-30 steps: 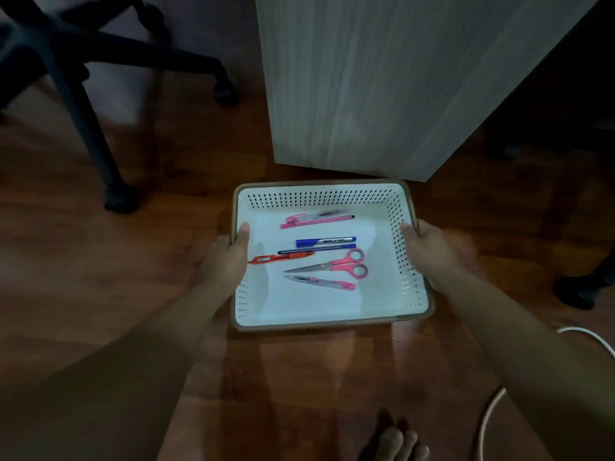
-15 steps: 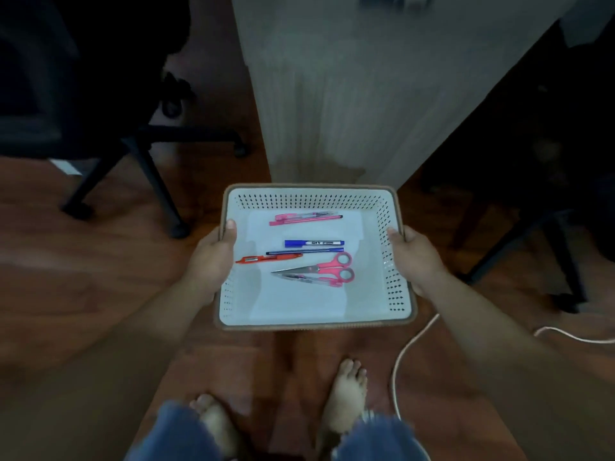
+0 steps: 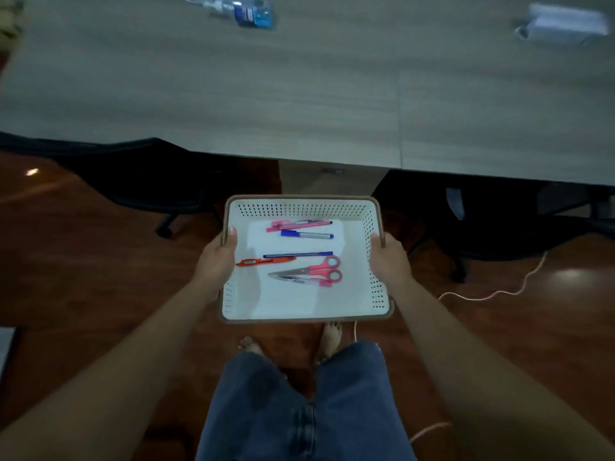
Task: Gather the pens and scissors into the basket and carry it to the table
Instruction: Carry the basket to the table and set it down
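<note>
A white perforated basket [image 3: 299, 205] with a brown rim is held in the air above the floor, in front of the table. My left hand [image 3: 218, 257] grips its left wall and my right hand [image 3: 387, 259] grips its right wall. Inside lie pink-handled scissors [image 3: 311, 273], an orange pen [image 3: 264, 261], a thin dark blue pen [image 3: 298, 254], a blue marker [image 3: 306, 234] and a pink pen [image 3: 298, 224]. The grey wood-grain table [image 3: 299, 94] fills the upper part of the view.
A blue packet [image 3: 248, 10] and a white box [image 3: 565, 23] lie on the far part of the table. Dark office chairs [image 3: 159, 184] stand under the table's edge. A white cable [image 3: 492, 292] runs across the wooden floor at right. My legs and bare feet are below the basket.
The basket has come up from the floor in both hands as I stood. The tabletop has come into view ahead. The blue marker slid toward the basket's far wall.
</note>
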Demonstrator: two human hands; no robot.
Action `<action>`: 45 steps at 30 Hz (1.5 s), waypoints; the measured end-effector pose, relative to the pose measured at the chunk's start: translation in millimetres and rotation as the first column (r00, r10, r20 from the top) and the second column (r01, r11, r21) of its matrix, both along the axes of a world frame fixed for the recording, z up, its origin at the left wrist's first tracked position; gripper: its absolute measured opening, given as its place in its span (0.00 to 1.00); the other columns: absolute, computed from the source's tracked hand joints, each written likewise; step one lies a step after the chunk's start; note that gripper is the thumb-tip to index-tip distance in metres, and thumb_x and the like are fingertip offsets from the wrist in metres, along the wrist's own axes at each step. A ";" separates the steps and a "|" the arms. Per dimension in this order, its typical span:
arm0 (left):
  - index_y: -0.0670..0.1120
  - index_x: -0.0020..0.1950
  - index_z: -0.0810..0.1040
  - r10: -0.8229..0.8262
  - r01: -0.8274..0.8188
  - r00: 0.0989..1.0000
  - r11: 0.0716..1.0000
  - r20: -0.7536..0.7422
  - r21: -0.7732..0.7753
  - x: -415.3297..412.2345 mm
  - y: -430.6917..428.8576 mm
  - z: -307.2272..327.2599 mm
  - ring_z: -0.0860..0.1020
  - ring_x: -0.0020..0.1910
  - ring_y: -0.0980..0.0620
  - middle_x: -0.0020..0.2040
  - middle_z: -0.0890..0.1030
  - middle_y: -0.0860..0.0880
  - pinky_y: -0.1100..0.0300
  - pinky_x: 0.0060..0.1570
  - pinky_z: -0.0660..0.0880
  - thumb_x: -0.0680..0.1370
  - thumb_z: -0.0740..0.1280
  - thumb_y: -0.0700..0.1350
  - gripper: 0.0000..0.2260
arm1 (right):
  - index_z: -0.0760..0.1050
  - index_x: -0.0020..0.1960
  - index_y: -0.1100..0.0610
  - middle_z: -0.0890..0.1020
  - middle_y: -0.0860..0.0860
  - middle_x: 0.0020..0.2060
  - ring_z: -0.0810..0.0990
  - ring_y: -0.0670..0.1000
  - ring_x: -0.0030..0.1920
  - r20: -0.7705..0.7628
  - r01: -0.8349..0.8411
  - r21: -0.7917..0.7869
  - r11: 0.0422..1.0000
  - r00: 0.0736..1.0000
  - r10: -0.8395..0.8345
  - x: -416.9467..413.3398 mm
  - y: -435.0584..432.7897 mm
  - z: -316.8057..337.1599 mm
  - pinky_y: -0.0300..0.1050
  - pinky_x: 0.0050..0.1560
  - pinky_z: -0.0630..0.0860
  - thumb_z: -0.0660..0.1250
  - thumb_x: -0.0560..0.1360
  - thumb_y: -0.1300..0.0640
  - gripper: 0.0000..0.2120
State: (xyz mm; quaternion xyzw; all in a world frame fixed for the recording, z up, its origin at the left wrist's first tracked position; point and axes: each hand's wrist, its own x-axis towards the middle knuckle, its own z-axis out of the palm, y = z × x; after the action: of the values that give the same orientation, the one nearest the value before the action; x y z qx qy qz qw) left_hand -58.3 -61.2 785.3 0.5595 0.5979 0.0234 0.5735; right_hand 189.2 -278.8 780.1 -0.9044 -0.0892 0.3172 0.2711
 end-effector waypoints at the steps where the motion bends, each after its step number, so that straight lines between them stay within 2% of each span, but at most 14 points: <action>1: 0.55 0.79 0.77 0.017 -0.017 1.000 1.000 0.013 -0.014 -7.5 -3.3 13.6 0.86 0.54 0.44 0.65 0.87 0.46 0.46 0.57 0.83 0.87 0.59 0.65 0.25 | 0.79 0.64 0.57 0.85 0.59 0.58 0.84 0.64 0.59 0.004 -0.004 0.002 1.000 1.000 0.004 -6.6 -3.0 16.5 0.59 0.62 0.80 0.54 0.87 0.45 0.21; 5: 0.54 0.79 0.77 0.024 -0.020 0.999 0.996 0.049 -0.090 -24.6 -8.2 50.5 0.86 0.54 0.44 0.63 0.87 0.45 0.48 0.52 0.83 0.87 0.59 0.63 0.24 | 0.79 0.65 0.59 0.85 0.58 0.59 0.84 0.62 0.58 0.018 -0.003 0.012 1.000 1.000 0.002 -22.0 -9.3 65.5 0.55 0.60 0.80 0.55 0.87 0.47 0.21; 8: 0.53 0.78 0.78 0.017 -0.010 0.997 0.997 0.076 -0.081 -23.9 0.5 68.5 0.86 0.51 0.46 0.61 0.87 0.45 0.50 0.49 0.82 0.87 0.59 0.62 0.24 | 0.79 0.66 0.59 0.84 0.55 0.55 0.83 0.58 0.54 0.044 -0.003 0.016 1.000 0.999 0.003 -27.0 -8.6 83.8 0.51 0.55 0.79 0.54 0.88 0.47 0.21; 12: 0.54 0.77 0.78 -0.007 0.016 0.991 0.998 0.130 -0.063 -9.5 17.3 88.7 0.84 0.46 0.51 0.52 0.86 0.52 0.56 0.42 0.79 0.88 0.60 0.60 0.21 | 0.79 0.67 0.57 0.85 0.57 0.59 0.84 0.60 0.58 0.049 0.064 0.048 0.997 0.997 -0.067 -25.3 -4.2 93.9 0.58 0.63 0.81 0.54 0.88 0.45 0.21; 15: 0.51 0.78 0.78 -0.038 0.045 0.988 0.998 0.146 -0.041 2.5 33.3 95.7 0.83 0.46 0.54 0.52 0.84 0.55 0.57 0.43 0.78 0.88 0.60 0.61 0.23 | 0.79 0.66 0.56 0.85 0.56 0.58 0.85 0.60 0.58 0.037 0.116 0.084 0.990 0.992 -0.119 -18.3 3.6 100.2 0.60 0.64 0.81 0.55 0.87 0.45 0.20; 17: 0.51 0.78 0.79 -0.061 0.067 0.988 0.997 0.144 -0.036 12.7 44.1 97.8 0.85 0.49 0.51 0.51 0.85 0.54 0.54 0.47 0.81 0.87 0.60 0.62 0.24 | 0.80 0.63 0.57 0.86 0.57 0.58 0.85 0.61 0.58 0.036 0.148 0.111 0.983 0.988 -0.153 -10.0 8.7 104.4 0.61 0.65 0.80 0.56 0.87 0.46 0.19; 21: 0.51 0.79 0.77 -0.061 0.071 0.981 0.996 0.184 -0.047 34.2 55.1 103.5 0.83 0.47 0.52 0.50 0.84 0.55 0.57 0.42 0.78 0.88 0.59 0.60 0.23 | 0.79 0.58 0.55 0.86 0.57 0.56 0.85 0.60 0.56 0.006 0.183 0.143 0.973 0.983 -0.186 10.7 17.7 106.6 0.61 0.64 0.81 0.57 0.86 0.46 0.17; 24: 0.51 0.81 0.75 -0.059 0.069 0.981 0.996 0.187 -0.048 61.1 67.2 107.5 0.82 0.48 0.50 0.59 0.85 0.50 0.54 0.49 0.78 0.88 0.59 0.61 0.25 | 0.81 0.61 0.56 0.86 0.55 0.54 0.86 0.58 0.54 -0.025 0.215 0.179 0.960 0.976 -0.214 36.5 30.6 109.2 0.56 0.61 0.82 0.58 0.85 0.46 0.19; 27: 0.51 0.80 0.76 -0.050 0.057 0.983 0.998 0.179 -0.040 92.4 81.0 107.7 0.84 0.52 0.47 0.62 0.86 0.48 0.51 0.52 0.79 0.88 0.59 0.62 0.25 | 0.82 0.60 0.57 0.87 0.54 0.52 0.86 0.57 0.53 -0.042 0.221 0.208 0.953 0.975 -0.218 71.5 43.7 112.0 0.55 0.60 0.83 0.58 0.85 0.46 0.19; 30: 0.53 0.75 0.80 -0.017 0.028 0.981 0.998 0.191 -0.056 126.4 98.4 105.9 0.87 0.52 0.45 0.57 0.88 0.47 0.49 0.52 0.83 0.87 0.60 0.63 0.23 | 0.82 0.56 0.58 0.88 0.54 0.49 0.87 0.58 0.51 -0.059 0.219 0.235 0.947 0.976 -0.211 106.7 56.7 116.1 0.58 0.59 0.84 0.59 0.84 0.46 0.19; 32: 0.53 0.72 0.81 0.005 0.007 0.981 0.998 0.194 -0.064 149.0 109.4 105.2 0.89 0.52 0.43 0.57 0.89 0.45 0.44 0.56 0.85 0.86 0.61 0.63 0.21 | 0.82 0.55 0.58 0.88 0.55 0.49 0.88 0.59 0.51 -0.053 0.209 0.253 0.945 0.978 -0.202 131.6 65.8 119.4 0.60 0.59 0.84 0.59 0.84 0.46 0.19; 35: 0.52 0.72 0.81 0.027 -0.015 0.974 0.998 0.225 -0.054 177.4 117.8 109.3 0.88 0.53 0.42 0.53 0.89 0.46 0.43 0.58 0.84 0.87 0.62 0.62 0.21 | 0.82 0.56 0.59 0.88 0.58 0.49 0.88 0.61 0.51 -0.082 0.187 0.258 0.948 0.982 -0.171 162.2 78.7 125.4 0.64 0.58 0.84 0.60 0.84 0.46 0.19; 39: 0.49 0.74 0.81 0.056 -0.047 0.971 0.998 0.232 -0.046 210.7 133.5 110.0 0.88 0.56 0.40 0.59 0.89 0.44 0.39 0.63 0.84 0.87 0.62 0.62 0.23 | 0.82 0.56 0.64 0.88 0.62 0.50 0.88 0.65 0.53 -0.093 0.160 0.251 0.955 0.986 -0.141 201.5 94.5 130.4 0.64 0.59 0.83 0.60 0.85 0.49 0.20; 45: 0.51 0.71 0.84 0.077 -0.083 0.963 0.997 0.257 0.013 257.6 165.5 109.7 0.89 0.55 0.42 0.58 0.90 0.46 0.39 0.62 0.85 0.84 0.68 0.62 0.22 | 0.83 0.55 0.61 0.89 0.58 0.50 0.88 0.61 0.52 -0.100 0.150 0.248 0.957 0.987 -0.129 247.4 124.0 133.7 0.61 0.59 0.84 0.59 0.86 0.49 0.19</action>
State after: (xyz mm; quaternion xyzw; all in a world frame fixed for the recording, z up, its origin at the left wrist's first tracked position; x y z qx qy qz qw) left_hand 199.3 104.3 895.0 0.5340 0.5405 0.1254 0.6380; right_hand 436.6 -154.9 913.8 -0.8521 -0.0538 0.3205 0.4103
